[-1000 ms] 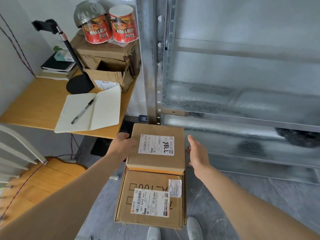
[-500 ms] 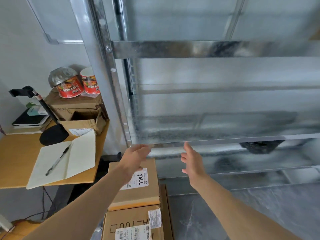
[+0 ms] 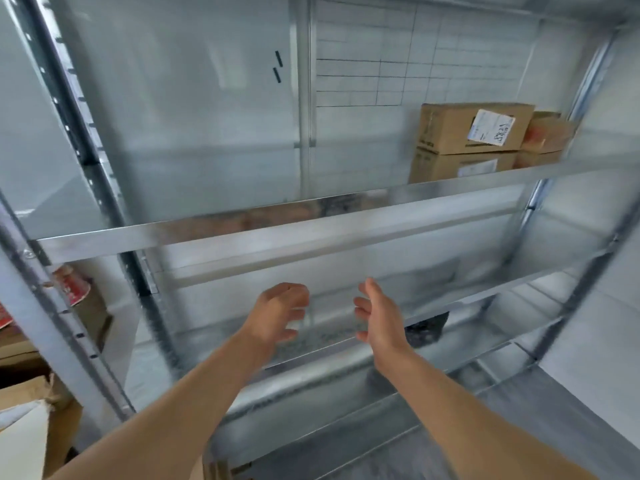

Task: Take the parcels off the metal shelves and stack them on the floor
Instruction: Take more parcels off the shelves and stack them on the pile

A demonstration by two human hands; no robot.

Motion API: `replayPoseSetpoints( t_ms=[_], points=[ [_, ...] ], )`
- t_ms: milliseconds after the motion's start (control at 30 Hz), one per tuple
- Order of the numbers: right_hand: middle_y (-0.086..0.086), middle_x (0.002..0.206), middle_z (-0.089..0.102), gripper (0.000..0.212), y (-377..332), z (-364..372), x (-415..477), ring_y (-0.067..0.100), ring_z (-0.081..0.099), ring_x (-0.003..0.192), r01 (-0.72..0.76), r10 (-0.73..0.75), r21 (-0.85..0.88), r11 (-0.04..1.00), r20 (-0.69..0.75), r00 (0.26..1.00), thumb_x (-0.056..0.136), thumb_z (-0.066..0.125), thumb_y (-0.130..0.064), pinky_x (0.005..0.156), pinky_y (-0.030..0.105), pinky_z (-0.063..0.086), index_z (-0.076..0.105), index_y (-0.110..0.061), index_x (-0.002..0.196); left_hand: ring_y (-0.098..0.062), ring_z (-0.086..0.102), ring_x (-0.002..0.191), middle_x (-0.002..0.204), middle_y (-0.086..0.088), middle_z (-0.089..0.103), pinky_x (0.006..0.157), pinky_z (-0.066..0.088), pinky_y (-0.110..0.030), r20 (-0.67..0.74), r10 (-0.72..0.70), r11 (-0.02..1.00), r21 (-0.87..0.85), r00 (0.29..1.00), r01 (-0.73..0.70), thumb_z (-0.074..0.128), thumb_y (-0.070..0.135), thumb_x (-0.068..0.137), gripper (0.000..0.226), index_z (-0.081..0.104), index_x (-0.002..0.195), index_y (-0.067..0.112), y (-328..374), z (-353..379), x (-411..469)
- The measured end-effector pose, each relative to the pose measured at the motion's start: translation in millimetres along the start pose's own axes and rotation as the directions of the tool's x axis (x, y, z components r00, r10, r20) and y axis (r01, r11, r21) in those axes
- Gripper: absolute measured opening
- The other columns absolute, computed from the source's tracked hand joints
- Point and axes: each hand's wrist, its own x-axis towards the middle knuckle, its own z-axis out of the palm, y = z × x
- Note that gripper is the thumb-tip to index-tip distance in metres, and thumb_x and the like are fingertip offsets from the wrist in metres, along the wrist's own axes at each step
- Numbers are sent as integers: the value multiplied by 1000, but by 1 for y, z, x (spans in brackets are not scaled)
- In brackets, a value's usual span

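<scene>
Several brown cardboard parcels sit at the right end of the upper metal shelf. The top parcel carries a white label and rests on a lower parcel; a smaller box stands to their right. My left hand and my right hand are raised side by side in front of the middle shelf, both empty with fingers loosely spread, well below and to the left of the parcels. The floor stack is out of view.
The shelf's left upright post stands close on my left. Behind it are a red instant-noodle cup and cardboard boxes on the desk. A dark object lies on a lower shelf.
My view has swung up from the floor stack to the upper shelves. Both hands let go of the parcel on the stack and rose in front of the rack.
</scene>
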Motion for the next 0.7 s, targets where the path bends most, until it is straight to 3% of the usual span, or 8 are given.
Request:
replayPoseSetpoints(
  t_ms=[67,200,333,433,533,600,700],
  points=[
    [16,129,64,43,-22,-30,13,33,60,121,33,-33,13,999,-25,999,104,42,-54,104,54,49,66,-18,105,-24,61,97,106,-3,68,82,44,-38,42,42,999,5,998,-43,56,38,66,38,67,99,22,22,37,10],
    [6,127,63,35,-60,-91,41,23,59,117,99,-94,59,993,-78,993,106,40,-53,104,47,47,61,-26,112,-25,63,101,112,-8,69,81,46,-39,116,110,993,31,987,-114,62,40,71,34,67,100,23,59,112,31],
    [2,125,64,35,-98,-152,65,20,60,117,156,-144,82,984,-135,980,106,40,-53,109,49,46,61,-27,116,-25,64,103,117,-9,69,81,48,-39,183,169,983,47,968,-180,65,34,85,20,67,100,22,95,187,55],
    [1,123,64,36,-128,-194,82,19,60,116,190,-171,103,976,-166,971,106,40,-51,96,42,49,61,-26,120,-24,65,103,116,-7,70,82,50,-40,218,218,970,55,951,-235,66,38,77,29,68,100,21,126,238,64],
    [2,122,66,39,-156,-233,98,19,61,114,256,-230,115,960,-200,952,105,42,-49,80,36,49,63,-23,124,-24,65,108,114,-7,70,92,52,-45,265,269,953,62,926,-295,62,42,70,37,68,100,21,158,285,69],
    [3,123,66,40,-174,-257,109,18,62,112,300,-270,116,947,-220,937,105,43,-48,79,35,49,64,-22,127,-23,65,108,113,-6,69,90,53,-45,287,301,941,63,909,-332,61,43,68,41,67,101,20,179,313,74],
    [4,120,67,32,-197,-287,128,17,63,109,346,-308,127,930,-247,919,105,46,-48,84,37,50,65,-24,114,-23,64,109,113,-5,69,79,52,-37,295,350,922,59,889,-383,64,41,74,36,67,104,20,205,345,90]
  ],
)
